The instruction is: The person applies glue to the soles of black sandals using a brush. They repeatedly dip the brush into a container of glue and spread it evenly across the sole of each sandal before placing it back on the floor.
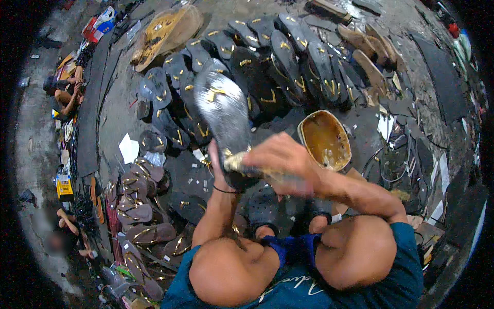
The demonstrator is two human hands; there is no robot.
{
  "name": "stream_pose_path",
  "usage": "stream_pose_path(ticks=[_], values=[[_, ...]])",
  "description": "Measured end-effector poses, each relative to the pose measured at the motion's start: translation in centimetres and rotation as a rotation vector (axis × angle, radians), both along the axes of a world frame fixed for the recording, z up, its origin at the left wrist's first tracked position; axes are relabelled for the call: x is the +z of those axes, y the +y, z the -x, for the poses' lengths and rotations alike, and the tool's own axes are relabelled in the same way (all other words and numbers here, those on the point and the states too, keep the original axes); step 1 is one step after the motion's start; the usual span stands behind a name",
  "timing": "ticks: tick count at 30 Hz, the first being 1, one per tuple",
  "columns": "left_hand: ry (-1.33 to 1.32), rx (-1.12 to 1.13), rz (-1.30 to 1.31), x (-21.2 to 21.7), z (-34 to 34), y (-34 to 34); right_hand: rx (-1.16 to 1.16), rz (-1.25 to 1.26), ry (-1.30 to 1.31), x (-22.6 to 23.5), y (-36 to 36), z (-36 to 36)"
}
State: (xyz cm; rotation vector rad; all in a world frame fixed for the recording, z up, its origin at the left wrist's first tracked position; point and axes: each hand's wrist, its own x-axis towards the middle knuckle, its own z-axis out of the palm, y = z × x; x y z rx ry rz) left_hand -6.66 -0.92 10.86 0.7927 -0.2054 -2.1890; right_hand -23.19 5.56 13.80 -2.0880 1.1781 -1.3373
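Observation:
A dark sandal sole [224, 116] is held up in front of me, its upturned underside shiny and wet-looking, with gold strap ends on it. My left hand [215, 164] grips it from behind near the heel; most of those fingers are hidden. Closed and blurred by motion, my right hand [283, 160] holds a brush [235, 162] whose pale bristles touch the heel end. Right of that hand stands a tub [349, 147] of amber glue-like liquid. Beyond lie rows of similar dark soles [244, 62] with gold strap ends showing.
Finished-looking brown sandals with gold straps [146, 234] are heaped at my left. A worn tan sheet [167, 33] lies at the far left of the soles. Scraps and dark sheet material [437, 77] litter the right. Other people [69, 92] sit at the left edge.

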Motion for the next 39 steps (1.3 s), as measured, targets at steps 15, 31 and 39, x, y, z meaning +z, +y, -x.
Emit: stream_pose_path(ticks=[15,31,39], values=[[0.03,-0.003,0.165,-3.8,-2.0,-2.8,-0.054,-0.083,-0.058,0.4,0.6,-1.4],[-0.054,-0.037,-0.071,-0.5,0.9,0.2,-0.139,0.243,0.232,1.6,-0.3,-0.9],[-0.332,0.034,0.406,-1.4,0.6,-0.9,-0.268,0.159,0.005,-1.5,-1.6,0.8]])
